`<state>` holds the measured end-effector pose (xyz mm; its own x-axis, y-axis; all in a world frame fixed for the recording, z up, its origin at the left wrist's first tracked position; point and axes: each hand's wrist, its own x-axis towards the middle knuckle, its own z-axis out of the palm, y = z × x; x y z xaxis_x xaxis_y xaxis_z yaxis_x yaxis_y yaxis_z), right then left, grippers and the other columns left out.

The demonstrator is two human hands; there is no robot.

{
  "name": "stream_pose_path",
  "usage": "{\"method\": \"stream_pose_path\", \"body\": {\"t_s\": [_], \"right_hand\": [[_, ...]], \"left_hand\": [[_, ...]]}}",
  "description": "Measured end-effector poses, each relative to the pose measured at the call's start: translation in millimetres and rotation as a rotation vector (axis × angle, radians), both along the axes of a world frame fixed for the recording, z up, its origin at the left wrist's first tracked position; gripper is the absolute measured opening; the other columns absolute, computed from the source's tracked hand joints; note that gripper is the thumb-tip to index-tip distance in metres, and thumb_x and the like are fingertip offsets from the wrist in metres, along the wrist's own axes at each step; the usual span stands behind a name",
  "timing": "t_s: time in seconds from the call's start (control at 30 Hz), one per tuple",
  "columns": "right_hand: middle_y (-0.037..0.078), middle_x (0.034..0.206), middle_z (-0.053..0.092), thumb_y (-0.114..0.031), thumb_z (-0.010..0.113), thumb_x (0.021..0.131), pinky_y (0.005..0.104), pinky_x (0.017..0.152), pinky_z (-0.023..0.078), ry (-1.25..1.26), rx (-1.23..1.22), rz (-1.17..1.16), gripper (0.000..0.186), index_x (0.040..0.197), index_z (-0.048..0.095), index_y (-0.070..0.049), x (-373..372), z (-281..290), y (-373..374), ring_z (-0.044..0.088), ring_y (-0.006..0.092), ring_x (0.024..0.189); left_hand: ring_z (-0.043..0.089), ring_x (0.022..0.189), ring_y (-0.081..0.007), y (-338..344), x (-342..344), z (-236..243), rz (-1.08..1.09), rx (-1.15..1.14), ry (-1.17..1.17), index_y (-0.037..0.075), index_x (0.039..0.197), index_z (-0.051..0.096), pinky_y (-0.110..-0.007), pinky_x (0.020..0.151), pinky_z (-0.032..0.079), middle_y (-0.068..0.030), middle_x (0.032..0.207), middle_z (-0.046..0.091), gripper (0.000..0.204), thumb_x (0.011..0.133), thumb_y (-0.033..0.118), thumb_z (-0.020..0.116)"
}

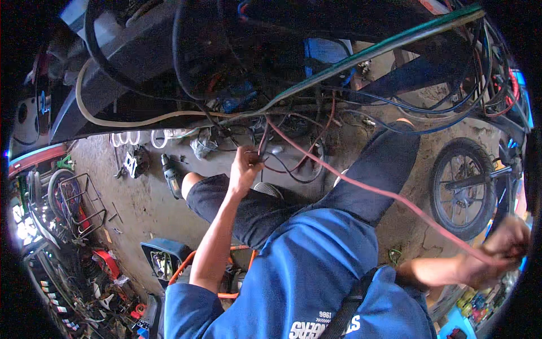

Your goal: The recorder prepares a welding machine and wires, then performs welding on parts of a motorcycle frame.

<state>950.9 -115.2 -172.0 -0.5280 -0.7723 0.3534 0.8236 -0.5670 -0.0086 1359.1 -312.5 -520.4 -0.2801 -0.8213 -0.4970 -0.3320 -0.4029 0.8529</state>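
In front of my knees, my left hand (247, 168) is closed with its fingers pinched on a dark cable (265, 137) that hangs from the wiring above. A long red cable (361, 183) runs down from that bundle to the far right. My right hand (499, 248), arm stretched out and smeared by motion, is closed around its lower end. Overhead, a green-and-clear cable (372, 52) crosses at a slant, and a cream cable (118, 121) curves off to the left. Where the cables meet, the tangle partly hides their ends.
Dark vehicle bodywork (130, 51) spans the top. On the floor at left lies a power drill (171, 177) beside metal parts. A blue bin (164, 248) stands near an orange tube frame (186, 265). A spoked wheel with a tyre (463, 189) is at right; assorted parts clutter the lower left.
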Motion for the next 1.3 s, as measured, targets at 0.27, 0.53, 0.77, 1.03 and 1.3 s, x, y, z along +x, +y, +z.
{"method": "stream_pose_path", "body": {"t_s": [0.27,0.53,0.77,1.03,1.3], "right_hand": [[0.000,0.120,0.044,-0.007,0.053,0.096,0.0465,0.094,0.039,0.154,0.253,-0.031,0.037,0.130,0.040,-0.015,116.4,-56.2,-87.9,0.043,0.0153,0.112],[0.007,0.109,0.047,0.005,0.056,0.082,0.0397,0.086,0.044,-0.129,-0.184,0.186,0.034,0.113,0.049,-0.006,120.5,-32.1,-90.1,0.048,0.0220,0.108],[0.012,0.109,0.060,-0.014,0.058,0.091,0.0439,0.081,0.051,0.751,0.338,0.145,0.014,0.103,0.053,-0.009,183.4,-141.4,-139.9,0.060,0.0301,0.099],[0.023,0.095,0.067,-0.028,0.067,0.085,0.0443,0.079,0.052,2.019,0.521,0.216,0.038,0.108,0.056,0.000,207.9,-266.1,-202.2,0.064,0.0424,0.091],[0.028,0.095,0.065,-0.030,0.059,0.090,0.0510,0.084,0.049,2.129,0.400,0.261,0.040,0.115,0.054,0.001,232.8,-300.8,-242.8,0.061,0.0456,0.096]], "left_hand": [[0.064,0.093,-0.0233,-5.0,7.5,45.7,-0.142,-0.321,-0.231,-0.003,0.109,0.061,-0.033,0.084,0.049,-0.0148,0.099,0.067,0.028,0.081,0.000,0.067],[0.064,0.091,-0.0413,47.0,-17.4,51.0,-0.234,-0.396,-0.338,-0.002,0.105,0.062,-0.043,0.077,0.051,-0.0246,0.095,0.065,0.028,0.086,0.017,0.067],[0.060,0.086,-0.0411,57.3,-30.1,63.0,-0.158,-0.591,-0.049,-0.001,0.105,0.059,-0.045,0.077,0.051,-0.0193,0.098,0.064,0.021,0.087,0.009,0.058],[0.056,0.092,-0.0359,57.7,-14.3,57.4,-0.141,-0.667,-0.452,0.000,0.101,0.065,-0.040,0.079,0.049,-0.0199,0.102,0.051,0.027,0.075,0.001,0.068],[0.025,0.135,-0.0481,14.9,1.5,75.4,-0.256,-1.027,-0.622,0.005,0.086,0.073,-0.055,0.109,0.029,-0.0263,0.147,0.026,0.028,0.060,0.015,0.078]]}}
